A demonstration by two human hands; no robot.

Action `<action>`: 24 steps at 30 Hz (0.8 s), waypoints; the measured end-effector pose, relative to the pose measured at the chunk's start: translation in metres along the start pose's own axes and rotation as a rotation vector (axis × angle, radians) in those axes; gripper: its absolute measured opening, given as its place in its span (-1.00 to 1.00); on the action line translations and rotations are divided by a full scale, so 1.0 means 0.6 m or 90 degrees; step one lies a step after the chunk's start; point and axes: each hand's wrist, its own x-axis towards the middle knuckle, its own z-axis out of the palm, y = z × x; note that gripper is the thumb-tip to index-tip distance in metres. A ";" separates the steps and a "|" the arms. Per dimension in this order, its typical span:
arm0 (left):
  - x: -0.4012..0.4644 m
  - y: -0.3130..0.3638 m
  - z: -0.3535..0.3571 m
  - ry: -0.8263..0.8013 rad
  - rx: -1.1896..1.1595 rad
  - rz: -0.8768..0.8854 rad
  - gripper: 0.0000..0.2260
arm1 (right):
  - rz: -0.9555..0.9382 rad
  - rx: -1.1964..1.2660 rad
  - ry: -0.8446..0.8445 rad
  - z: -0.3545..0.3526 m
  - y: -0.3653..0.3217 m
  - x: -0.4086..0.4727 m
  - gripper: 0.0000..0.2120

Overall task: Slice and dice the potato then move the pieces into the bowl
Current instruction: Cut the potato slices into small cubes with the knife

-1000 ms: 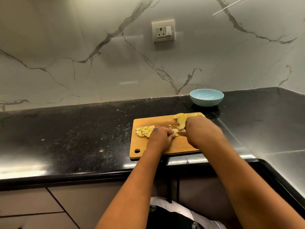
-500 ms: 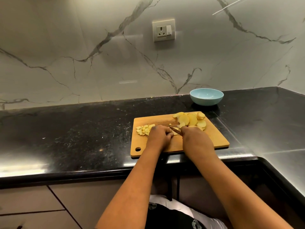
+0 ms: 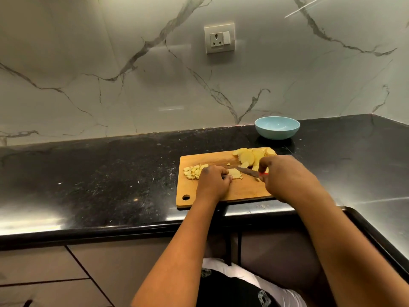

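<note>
A wooden cutting board [image 3: 241, 191] lies on the black counter. A pile of diced potato [image 3: 193, 172] sits at its left, and round potato slices [image 3: 251, 156] are heaped at its far right corner. My left hand [image 3: 213, 182] has curled fingers holding a potato slice [image 3: 235, 173] down on the board. My right hand [image 3: 285, 177] grips a knife [image 3: 249, 172] with a red handle. Its blade points left, the tip at that slice. The light blue bowl [image 3: 277, 127] stands behind the board with nothing showing inside.
The black stone counter [image 3: 99, 173] runs left and turns a corner at the right. A marble wall with a socket [image 3: 219, 38] rises behind it. Cabinet fronts [image 3: 55, 273] are below the counter edge.
My right hand moved right and back a little with the knife, the blade now lying flatter toward the slice. My left hand stayed on the slice.
</note>
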 end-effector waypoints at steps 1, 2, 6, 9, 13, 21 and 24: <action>-0.005 0.002 0.000 0.003 0.007 0.004 -0.79 | -0.005 0.033 0.044 0.015 -0.004 0.004 -0.78; -0.010 0.003 0.000 0.001 0.018 0.010 -0.78 | -0.014 0.049 0.075 0.029 -0.009 0.009 -0.79; -0.018 0.003 0.002 -0.025 0.073 0.032 -0.75 | -0.039 0.018 0.088 0.081 -0.023 0.020 -0.79; -0.013 0.000 0.002 -0.045 0.077 0.032 -0.76 | -0.057 0.002 0.082 0.090 -0.033 0.026 -0.78; -0.012 -0.003 0.004 -0.051 0.073 0.049 -0.76 | -0.047 -0.033 0.015 0.068 -0.033 0.019 -0.71; -0.024 -0.005 0.000 -0.018 0.040 0.061 -0.74 | -0.031 -0.048 -0.005 0.020 -0.011 -0.016 -0.70; -0.030 -0.006 -0.002 0.005 0.041 0.064 -0.76 | -0.046 0.018 0.087 0.052 -0.026 -0.008 -0.79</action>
